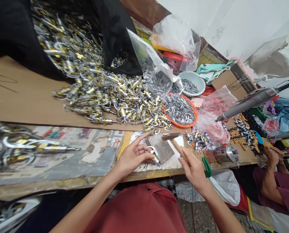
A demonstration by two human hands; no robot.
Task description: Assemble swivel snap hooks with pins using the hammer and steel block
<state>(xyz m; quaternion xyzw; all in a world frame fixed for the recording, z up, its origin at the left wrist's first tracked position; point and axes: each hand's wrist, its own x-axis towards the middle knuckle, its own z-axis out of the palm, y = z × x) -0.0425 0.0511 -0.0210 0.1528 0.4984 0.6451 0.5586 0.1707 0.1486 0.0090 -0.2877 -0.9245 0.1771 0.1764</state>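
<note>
My left hand (133,156) pinches a small silver and brass swivel clasp (154,156) and rests it on the edge of a flat grey metal block (162,147) at the table's front. The forefinger of that hand points up and away. My right hand (191,166) is closed round the wooden handle of a small hammer (171,137), whose head hovers over the block's far end. A large heap of the same clasps (103,87) spills from a black bag (115,35) just beyond.
An orange dish of small metal parts (180,110), a white bowl (192,84) and plastic bags stand at the back right. A powered tool (251,101) hangs to the right. Another person's hand (272,155) rests at the table's right end. More clasps (20,145) lie left.
</note>
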